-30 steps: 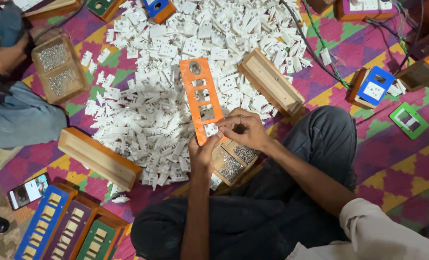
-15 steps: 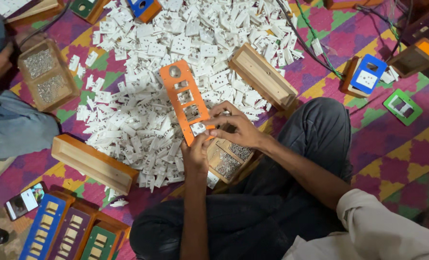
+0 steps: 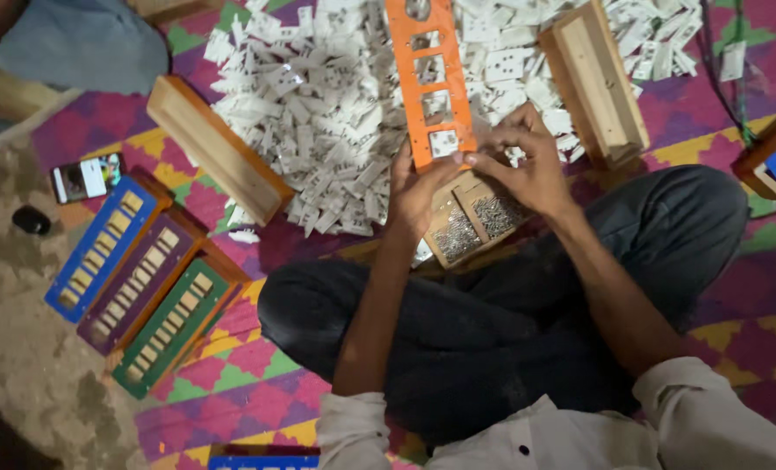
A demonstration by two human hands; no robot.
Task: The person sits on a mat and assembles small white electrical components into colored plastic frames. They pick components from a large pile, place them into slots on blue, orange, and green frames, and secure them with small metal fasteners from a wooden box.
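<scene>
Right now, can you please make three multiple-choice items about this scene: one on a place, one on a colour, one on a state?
1. Where is the phone?
A. On the person's lap
B. On the floor left of the blue frame
C. On the white pile

2. What colour is the plate that both hands touch?
A. Orange
B. Green
C. Purple

3. How do the hands stand at the plate's near end?
A. Both lie flat on the knees
B. Only one hand touches it
C. Left hand and right hand both hold it over the tray

Answers: 1 B, the phone lies beside the blue frame on the floor; 2 A, the plate with cut-outs is orange; 3 C, fingers of both hands meet at its lower edge.
</scene>
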